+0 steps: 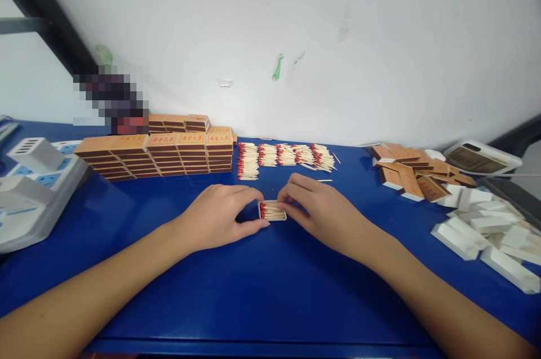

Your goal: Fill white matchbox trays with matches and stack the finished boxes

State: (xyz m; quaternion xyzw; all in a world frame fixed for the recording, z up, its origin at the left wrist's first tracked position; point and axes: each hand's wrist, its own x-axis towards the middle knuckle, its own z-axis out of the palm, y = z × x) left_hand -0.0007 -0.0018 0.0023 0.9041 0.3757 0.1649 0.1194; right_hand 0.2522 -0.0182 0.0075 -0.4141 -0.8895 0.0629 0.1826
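A small white matchbox tray (271, 211) filled with red-tipped matches lies on the blue table (253, 286), between my two hands. My left hand (220, 215) grips its left end, thumb below and fingers curled above. My right hand (316, 207) pinches its right end with curled fingers. Behind them lie several bundles of loose matches (285, 157) in a row.
Stacks of orange matchboxes (164, 153) stand at the back left. Loose orange sleeves (416, 173) and white empty trays (486, 232) are heaped at the right. White power strips (34, 190) sit at the left edge. A white wall runs close behind.
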